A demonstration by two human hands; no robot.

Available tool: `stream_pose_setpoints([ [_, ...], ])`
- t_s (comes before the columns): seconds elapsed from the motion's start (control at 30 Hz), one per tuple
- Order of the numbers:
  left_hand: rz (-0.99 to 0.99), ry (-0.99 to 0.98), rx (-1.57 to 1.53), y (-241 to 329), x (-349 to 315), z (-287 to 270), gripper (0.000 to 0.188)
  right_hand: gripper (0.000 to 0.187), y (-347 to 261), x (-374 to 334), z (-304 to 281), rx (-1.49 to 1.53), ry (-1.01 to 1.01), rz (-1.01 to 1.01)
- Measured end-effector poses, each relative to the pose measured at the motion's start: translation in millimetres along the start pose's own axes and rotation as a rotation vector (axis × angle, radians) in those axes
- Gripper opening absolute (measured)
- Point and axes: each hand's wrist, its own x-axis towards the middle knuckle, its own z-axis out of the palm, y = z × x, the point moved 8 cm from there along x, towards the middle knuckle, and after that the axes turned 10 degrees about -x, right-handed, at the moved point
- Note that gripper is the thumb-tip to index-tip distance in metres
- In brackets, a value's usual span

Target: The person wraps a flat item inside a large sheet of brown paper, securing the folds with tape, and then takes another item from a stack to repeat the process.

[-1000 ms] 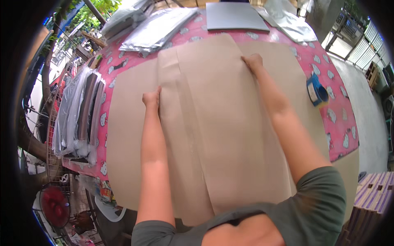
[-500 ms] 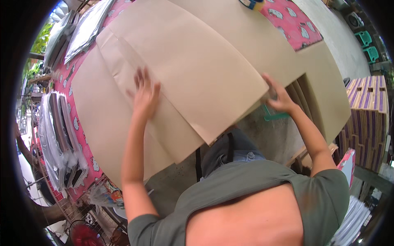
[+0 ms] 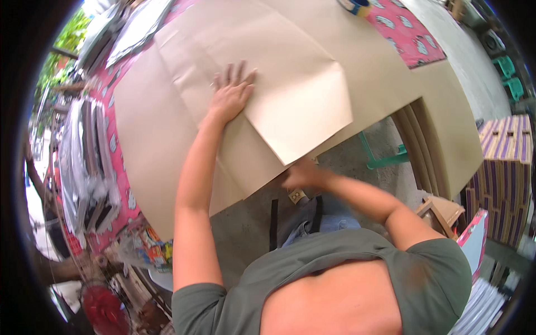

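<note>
Lg. brown paper sheet (image 3: 279, 72), folded.
Lies atop wider brown paper (image 3: 145, 139) w/ panels overlapping; nr. rt. part creased, catching light.

No legible lettering, colourful packet (image 3: 158, 249) seemingly too blurred.

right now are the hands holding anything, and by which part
The left hand grips nothing: it lies flat on the brown paper. The right hand is blurred at the paper's near edge; any grip there cannot be told.
</note>
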Motion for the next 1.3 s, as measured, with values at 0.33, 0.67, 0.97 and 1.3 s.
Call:
stream_pose_setpoints([
  [0.33, 0.230, -0.133, -0.332, 3.3, -126.6, -20.0, 0.083, 0.040, 53.8, 23.4, 2.3, 0.331, 0.155, 0.360],
  [0.67, -0.362, 0.553, -0.242, -23.9, -161.7, -8.1, 0.104, 0.019, 137.1, -81.1, -205.5, -0.665, 0.498, 0.075],
  [0.97, -0.689, 0.378, -0.055, -45.1, -166.1, 24.8, 0.101, 0.043, 264.9, -70.9, -262.3, -0.073, 0.136, 0.478],
  [1.3, -0.861, 0.320, 0.018, -53.0, -170.4, 42.4, 0.088, 0.088, 245.6, 44.3, -192.0, -0.634, 0.216, 0.263],
])
